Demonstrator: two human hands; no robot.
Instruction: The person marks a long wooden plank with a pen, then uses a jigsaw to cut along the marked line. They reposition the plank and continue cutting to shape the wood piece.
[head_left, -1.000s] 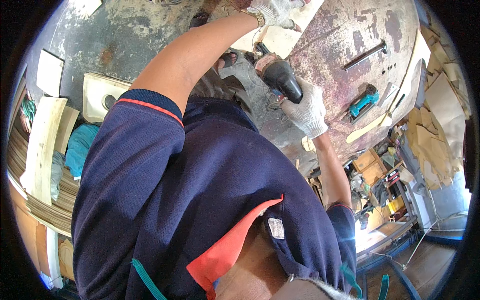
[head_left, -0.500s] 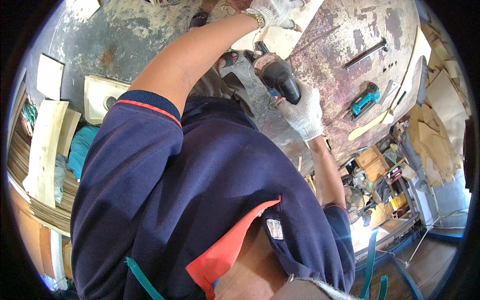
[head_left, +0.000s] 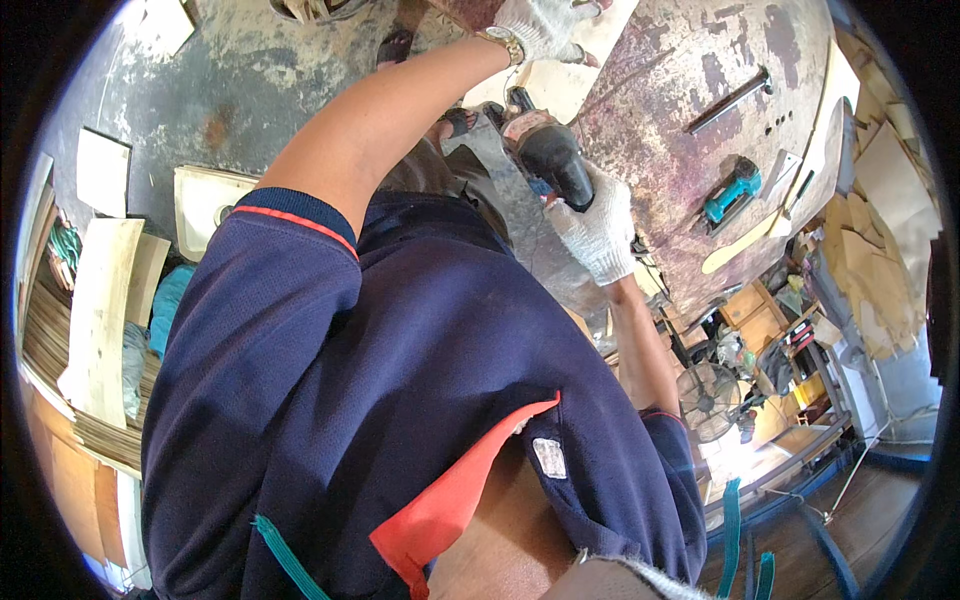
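Observation:
My left hand (head_left: pixel 540 28), in a white knit glove, reaches across to the top of the view. It lies with fingers stretched out on a pale thin wooden sheet (head_left: pixel 560 88) at the edge of a worn, paint-stained table (head_left: pixel 655 150). To its right and nearer to me, my right hand (head_left: pixel 603 225), gloved alike, is wrapped round the rear of a black handheld power tool (head_left: pixel 555 160). The tool's front end is close to the sheet's near edge; its working tip is hidden, so contact cannot be told.
On the table lie a dark bar-shaped tool (head_left: pixel 730 100), a teal power tool (head_left: pixel 735 190) and a yellowish strip (head_left: pixel 735 248). Stacked wooden sheets (head_left: pixel 100 310) and a pale tray (head_left: pixel 200 205) stand at left. A fan (head_left: pixel 708 398) and clutter fill the lower right.
The power tool and my right hand have shifted slightly left. My left hand stays spread on the sheet, and the whole view has tilted a little.

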